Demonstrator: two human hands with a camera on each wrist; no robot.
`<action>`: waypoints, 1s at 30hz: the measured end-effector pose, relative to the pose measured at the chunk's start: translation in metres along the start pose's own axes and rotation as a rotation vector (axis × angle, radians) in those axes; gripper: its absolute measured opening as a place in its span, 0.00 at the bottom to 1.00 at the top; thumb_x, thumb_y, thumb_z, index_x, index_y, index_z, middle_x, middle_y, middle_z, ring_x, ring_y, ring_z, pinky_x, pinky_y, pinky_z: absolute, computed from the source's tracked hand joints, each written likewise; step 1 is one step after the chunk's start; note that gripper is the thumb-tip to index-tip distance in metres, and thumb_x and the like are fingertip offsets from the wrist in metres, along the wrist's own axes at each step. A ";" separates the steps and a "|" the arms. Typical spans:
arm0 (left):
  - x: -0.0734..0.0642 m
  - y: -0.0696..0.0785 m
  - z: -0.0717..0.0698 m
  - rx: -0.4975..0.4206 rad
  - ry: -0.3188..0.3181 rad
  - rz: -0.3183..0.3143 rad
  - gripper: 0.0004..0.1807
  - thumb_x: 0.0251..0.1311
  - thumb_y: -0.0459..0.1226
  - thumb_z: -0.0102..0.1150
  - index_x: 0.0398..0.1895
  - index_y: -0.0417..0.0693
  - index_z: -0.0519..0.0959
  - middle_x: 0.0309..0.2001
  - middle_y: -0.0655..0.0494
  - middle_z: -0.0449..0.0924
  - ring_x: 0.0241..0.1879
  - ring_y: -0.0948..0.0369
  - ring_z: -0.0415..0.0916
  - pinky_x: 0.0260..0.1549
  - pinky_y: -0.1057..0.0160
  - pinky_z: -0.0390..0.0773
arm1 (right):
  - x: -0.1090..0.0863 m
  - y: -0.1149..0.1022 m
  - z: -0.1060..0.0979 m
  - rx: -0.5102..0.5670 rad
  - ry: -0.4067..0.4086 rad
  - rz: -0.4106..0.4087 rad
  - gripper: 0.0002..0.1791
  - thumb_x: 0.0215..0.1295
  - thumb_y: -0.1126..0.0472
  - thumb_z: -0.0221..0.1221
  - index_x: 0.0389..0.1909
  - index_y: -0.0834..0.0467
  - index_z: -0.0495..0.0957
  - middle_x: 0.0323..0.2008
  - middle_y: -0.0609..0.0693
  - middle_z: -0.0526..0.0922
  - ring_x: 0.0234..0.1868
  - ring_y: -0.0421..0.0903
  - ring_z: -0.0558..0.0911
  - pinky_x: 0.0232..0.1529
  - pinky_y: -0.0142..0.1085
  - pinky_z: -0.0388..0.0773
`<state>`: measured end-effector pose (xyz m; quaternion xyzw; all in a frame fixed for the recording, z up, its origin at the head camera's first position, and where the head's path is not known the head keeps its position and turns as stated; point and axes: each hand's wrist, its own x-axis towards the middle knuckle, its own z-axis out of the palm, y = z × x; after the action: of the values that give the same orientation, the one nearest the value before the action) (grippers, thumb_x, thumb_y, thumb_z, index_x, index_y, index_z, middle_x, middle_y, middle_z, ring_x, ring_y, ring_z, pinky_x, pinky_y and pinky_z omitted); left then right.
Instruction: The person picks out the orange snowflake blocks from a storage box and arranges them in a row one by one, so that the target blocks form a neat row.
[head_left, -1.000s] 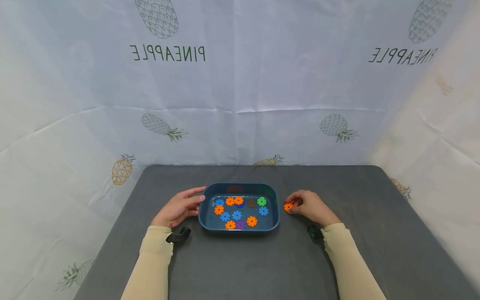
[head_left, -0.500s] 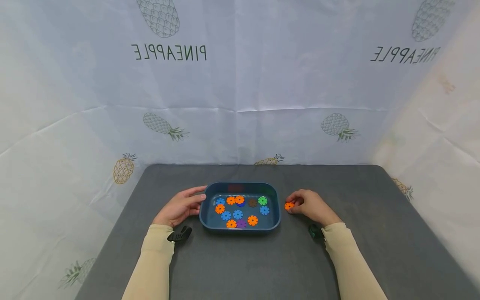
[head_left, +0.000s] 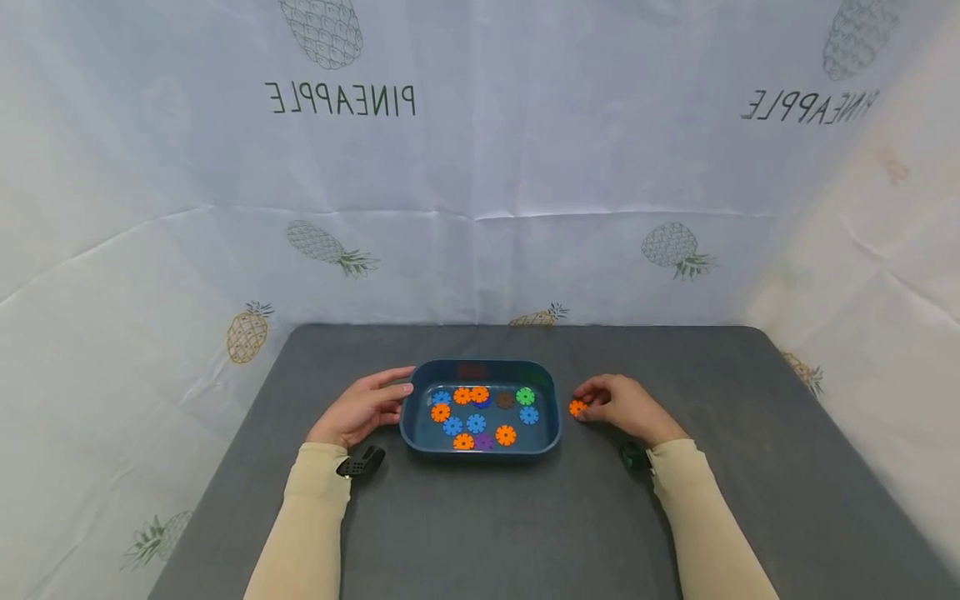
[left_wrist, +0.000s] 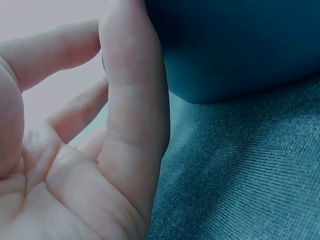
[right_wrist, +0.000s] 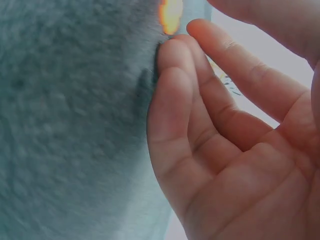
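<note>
Right hand [head_left: 626,407] in a narrow pinch, thumb and fingertips on an orange disc [head_left: 577,408] just right of the tray [head_left: 480,455]; can't tell if the disc touches the tabletop [head_left: 495,533]. Left hand [head_left: 363,410] loose, fingers fairly straight, against the tray's left side. Best handling, I'd judge: light grip on the disc's edge, spare fingers tucked clear, left fingers steadying without shoving; any move across needs height over the wall. Inside, near side: purple disc [head_left: 484,442] between two orange ones; farther back: brown disc [head_left: 506,400], green disc [head_left: 525,396]. Pineapple sheet [head_left: 480,167] behind.
</note>
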<state>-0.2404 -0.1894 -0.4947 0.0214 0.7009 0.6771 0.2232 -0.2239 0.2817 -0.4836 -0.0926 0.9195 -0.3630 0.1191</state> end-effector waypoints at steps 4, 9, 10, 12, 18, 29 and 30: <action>0.001 -0.002 0.001 0.010 -0.018 0.007 0.38 0.77 0.45 0.66 0.85 0.49 0.65 0.47 0.55 0.85 0.38 0.61 0.83 0.45 0.62 0.89 | -0.003 -0.013 -0.008 -0.069 0.012 -0.022 0.17 0.71 0.58 0.71 0.58 0.57 0.87 0.48 0.51 0.87 0.46 0.46 0.83 0.48 0.43 0.84; 0.002 -0.003 -0.005 0.018 0.000 0.009 0.36 0.77 0.45 0.66 0.84 0.52 0.66 0.45 0.55 0.82 0.37 0.61 0.81 0.42 0.64 0.88 | 0.008 -0.058 -0.018 -0.178 -0.026 -0.136 0.17 0.72 0.59 0.71 0.59 0.58 0.86 0.51 0.53 0.87 0.47 0.46 0.84 0.49 0.46 0.86; 0.002 -0.004 -0.006 0.014 0.006 0.007 0.36 0.76 0.45 0.66 0.83 0.53 0.67 0.45 0.55 0.82 0.37 0.61 0.81 0.42 0.64 0.87 | 0.011 -0.068 -0.018 -0.209 -0.047 -0.164 0.17 0.72 0.59 0.71 0.58 0.57 0.86 0.51 0.53 0.87 0.47 0.46 0.83 0.50 0.45 0.86; 0.003 -0.004 -0.007 0.017 0.001 0.007 0.36 0.76 0.46 0.66 0.83 0.53 0.67 0.46 0.54 0.83 0.37 0.60 0.81 0.42 0.63 0.88 | 0.015 -0.089 -0.016 -0.281 -0.100 -0.213 0.17 0.71 0.60 0.72 0.58 0.57 0.86 0.52 0.53 0.86 0.48 0.46 0.83 0.51 0.45 0.86; 0.004 -0.002 -0.004 0.013 -0.006 0.005 0.37 0.76 0.47 0.67 0.83 0.52 0.67 0.49 0.53 0.83 0.38 0.60 0.81 0.42 0.64 0.88 | 0.026 -0.133 0.006 -0.483 -0.293 -0.327 0.15 0.71 0.62 0.72 0.56 0.57 0.88 0.52 0.54 0.85 0.49 0.48 0.83 0.53 0.44 0.85; 0.002 -0.001 -0.006 -0.013 0.010 0.008 0.34 0.75 0.45 0.68 0.81 0.52 0.70 0.51 0.49 0.84 0.37 0.59 0.82 0.40 0.63 0.88 | 0.040 -0.171 0.050 -0.748 -0.433 -0.372 0.14 0.68 0.58 0.75 0.52 0.55 0.89 0.47 0.49 0.88 0.43 0.45 0.83 0.53 0.43 0.87; 0.002 -0.001 -0.005 -0.010 0.006 0.013 0.35 0.75 0.45 0.68 0.81 0.51 0.70 0.51 0.49 0.85 0.38 0.59 0.82 0.41 0.63 0.89 | 0.040 -0.172 0.054 -0.759 -0.441 -0.363 0.13 0.68 0.58 0.75 0.50 0.55 0.89 0.45 0.49 0.88 0.41 0.45 0.82 0.52 0.42 0.87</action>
<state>-0.2441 -0.1938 -0.4967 0.0228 0.6978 0.6823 0.2169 -0.2325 0.1132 -0.4092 -0.3637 0.9089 0.0122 0.2037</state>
